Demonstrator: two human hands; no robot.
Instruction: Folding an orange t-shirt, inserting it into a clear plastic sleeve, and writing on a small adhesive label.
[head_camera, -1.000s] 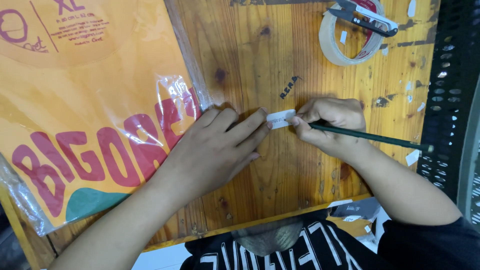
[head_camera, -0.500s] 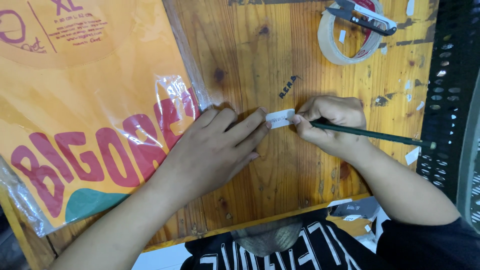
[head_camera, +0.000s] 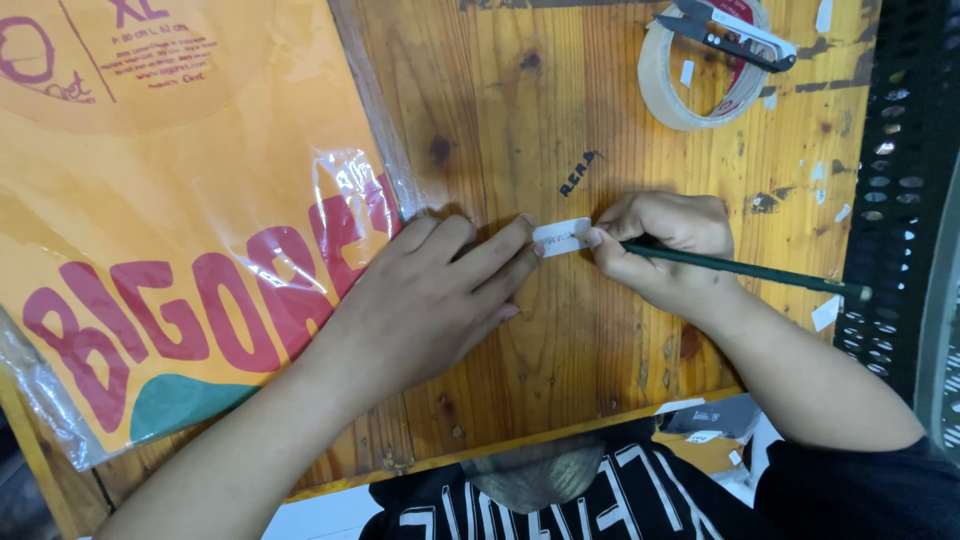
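Left hand pins label, right hand writes.

Left hand (head_camera: 425, 290) lies flat, fingers together, fingertips pressing the small white paper label (head_camera: 562, 236) to steady it; right hand (head_camera: 660, 240) is clamped on a dark green pencil (head_camera: 740, 268), its tip at the label's right edge. Beyond the fingers: worn wooden table (head_camera: 520, 120), bagged orange printed garment (head_camera: 180, 250), tape roll (head_camera: 700, 75) with thread snips (head_camera: 725, 30).

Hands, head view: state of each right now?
Left hand: open, flat, fingers pinning the small white label to the wooden table.
Right hand: closed on the dark pencil.

Bright even light, plastic glare, sharp focus
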